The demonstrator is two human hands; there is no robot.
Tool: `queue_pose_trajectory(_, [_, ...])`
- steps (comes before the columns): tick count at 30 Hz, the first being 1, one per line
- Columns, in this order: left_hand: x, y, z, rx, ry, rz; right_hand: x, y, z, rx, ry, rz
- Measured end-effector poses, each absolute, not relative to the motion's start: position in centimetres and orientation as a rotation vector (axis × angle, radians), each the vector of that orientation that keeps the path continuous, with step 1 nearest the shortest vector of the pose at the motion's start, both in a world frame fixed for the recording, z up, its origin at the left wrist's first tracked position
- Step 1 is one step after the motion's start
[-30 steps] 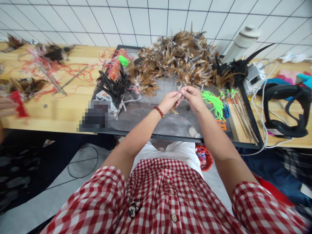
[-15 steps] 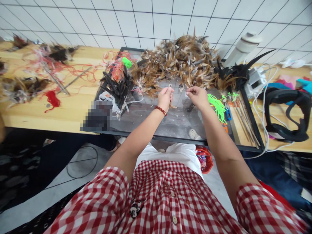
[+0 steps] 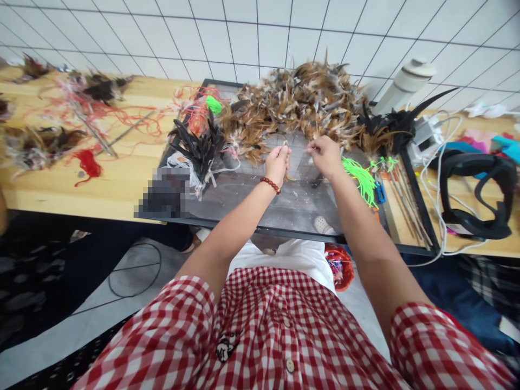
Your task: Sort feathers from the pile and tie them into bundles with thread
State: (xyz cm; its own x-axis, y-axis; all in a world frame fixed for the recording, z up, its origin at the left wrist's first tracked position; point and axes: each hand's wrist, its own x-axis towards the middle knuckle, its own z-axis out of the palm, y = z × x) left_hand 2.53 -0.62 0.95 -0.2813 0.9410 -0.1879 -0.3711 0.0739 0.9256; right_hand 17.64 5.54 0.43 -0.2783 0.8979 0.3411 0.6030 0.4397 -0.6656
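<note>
My left hand (image 3: 278, 162), with a beaded bracelet on its wrist, is closed around a small feather (image 3: 289, 177). A brown bit sticks out below the fist and a pale tip shows above it. To its right, my right hand (image 3: 326, 155) has thumb and fingers pinched together. Whatever lies in that pinch is too small to make out. Both hands are over a dark glossy tray (image 3: 260, 197), in front of a large heap of brown feathers (image 3: 300, 97). Bright green cords (image 3: 361, 179) lie just right of my right wrist.
Black feathers (image 3: 199, 143) lie left, others (image 3: 392, 127) right. A white bottle (image 3: 406, 84), a white charger (image 3: 424, 135) with cables and a black headset-like frame (image 3: 475, 195) stand right. Thin sticks (image 3: 410, 200) lie along the tray's right edge. Red thread (image 3: 87, 165) lies left.
My right hand has shifted slightly left and up, nearer my left hand. The left hand keeps its closed grip almost in place. The camera view has tilted a little.
</note>
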Motion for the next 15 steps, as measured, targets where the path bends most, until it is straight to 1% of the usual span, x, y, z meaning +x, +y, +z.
queue_pose_trajectory(3, [2.7,-0.7,0.9,0.704,1.220,1.479,18.3,3.9,0.5,-1.119,-1.701,0.984])
queue_pose_trajectory(5, [2.8,-0.7,0.7,0.737,1.202,1.476,18.2,2.9,0.4,-1.062,-1.543,1.169])
queue_pose_trajectory(7, [2.9,-0.7,0.6,0.759,1.175,1.465,17.8,2.5,0.1,-1.029,-1.448,1.210])
queue_pose_trajectory(15, [2.8,-1.4,0.5,0.946,1.221,1.376,16.5,2.9,-0.9,-1.030,-1.380,1.121])
